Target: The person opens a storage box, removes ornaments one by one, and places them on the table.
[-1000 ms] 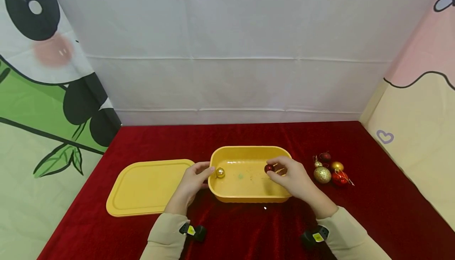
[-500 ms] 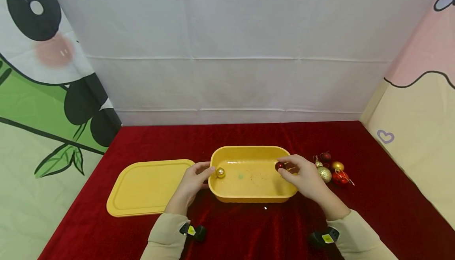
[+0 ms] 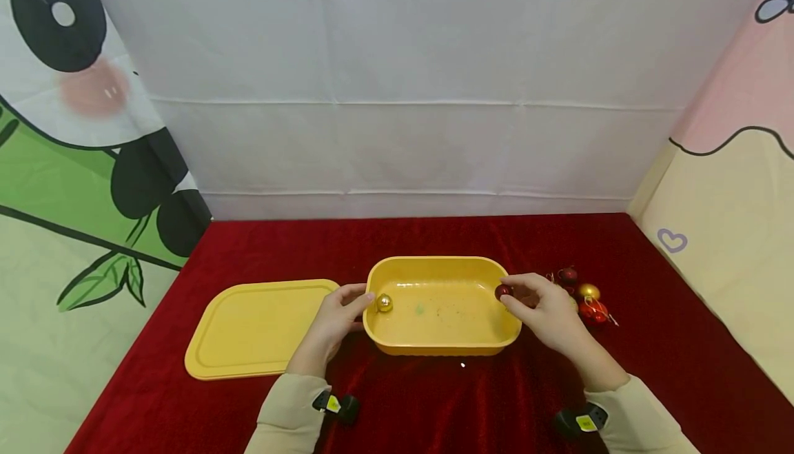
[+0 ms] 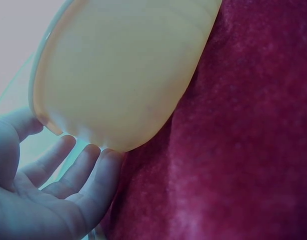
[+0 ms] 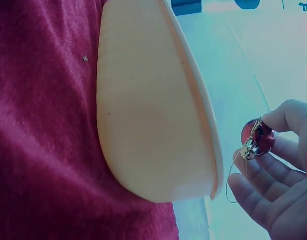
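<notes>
A yellow plastic box (image 3: 443,306) stands uncovered on the red cloth, a small gold Christmas ball (image 3: 384,302) lying inside at its left end. My left hand (image 3: 338,320) grips that end, thumb at the rim and fingertips against the outer wall (image 4: 118,85). Over the box's right rim, my right hand (image 3: 548,313) pinches a dark red Christmas ball (image 3: 503,291) between thumb and fingers. In the right wrist view, this ball (image 5: 261,138) shows a gold cap and a thin hanging loop, just past the rim.
A yellow lid (image 3: 254,330) lies flat left of the box. Right of the box sit several more Christmas balls, among them a bright red one (image 3: 593,311), a gold one (image 3: 588,291) and a dark red one (image 3: 567,275). A white backdrop (image 3: 422,96) rises behind the table.
My right hand has moved to the right with the dark red ball, from above the box's inside to its right rim. The left hand and the box have stayed put.
</notes>
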{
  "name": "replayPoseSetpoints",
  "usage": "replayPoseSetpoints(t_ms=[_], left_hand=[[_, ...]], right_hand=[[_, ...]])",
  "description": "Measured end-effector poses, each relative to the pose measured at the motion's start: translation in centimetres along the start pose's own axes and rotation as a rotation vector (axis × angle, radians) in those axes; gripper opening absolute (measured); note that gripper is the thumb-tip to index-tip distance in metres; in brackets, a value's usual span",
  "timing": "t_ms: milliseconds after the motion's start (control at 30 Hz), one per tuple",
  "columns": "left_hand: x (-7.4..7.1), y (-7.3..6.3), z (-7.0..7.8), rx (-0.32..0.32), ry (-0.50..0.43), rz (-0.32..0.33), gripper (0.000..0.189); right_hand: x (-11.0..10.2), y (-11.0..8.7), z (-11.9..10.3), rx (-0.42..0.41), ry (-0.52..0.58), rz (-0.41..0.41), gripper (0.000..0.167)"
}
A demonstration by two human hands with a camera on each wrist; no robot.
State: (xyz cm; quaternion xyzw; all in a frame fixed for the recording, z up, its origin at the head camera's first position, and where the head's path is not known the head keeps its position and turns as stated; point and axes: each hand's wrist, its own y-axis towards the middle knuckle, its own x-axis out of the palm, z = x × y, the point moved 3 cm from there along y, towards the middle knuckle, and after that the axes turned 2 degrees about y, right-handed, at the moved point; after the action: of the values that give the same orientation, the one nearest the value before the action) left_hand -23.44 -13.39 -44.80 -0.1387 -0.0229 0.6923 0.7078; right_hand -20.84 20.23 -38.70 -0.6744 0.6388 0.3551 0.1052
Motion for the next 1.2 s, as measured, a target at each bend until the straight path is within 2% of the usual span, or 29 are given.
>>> replayPoseSetpoints(t_ms=[367,633,767,1000,1200], left_hand=[[0.1,0.3,-0.1,0.010,-0.019,0.007,0.043],[0.2,0.3,-0.1,0.013,-0.019,0.000,0.046],[0.3,0.3,-0.1,0.008,-0.018,0.001,0.046],[0.3,0.7,-0.2,-0.004,-0.022,0.004,0.045],[0.2,0.6,0.0,-0.004,-0.005,0.001,0.043]], right_hand=[[-0.9,-0.7,1.8,-0.002,0.020,0.043,0.024],[-1.6,-1.1,3.2,-0.003,-0.062,0.062,0.023],[-1.9,-1.2,3.8,-0.005,-0.080,0.063,0.024],[-2.6,-1.5,4.4,0.046,-0.106,0.046,0.026],[-3.2,-1.7,5.0,0.031,-0.125,0.078,0.026]])
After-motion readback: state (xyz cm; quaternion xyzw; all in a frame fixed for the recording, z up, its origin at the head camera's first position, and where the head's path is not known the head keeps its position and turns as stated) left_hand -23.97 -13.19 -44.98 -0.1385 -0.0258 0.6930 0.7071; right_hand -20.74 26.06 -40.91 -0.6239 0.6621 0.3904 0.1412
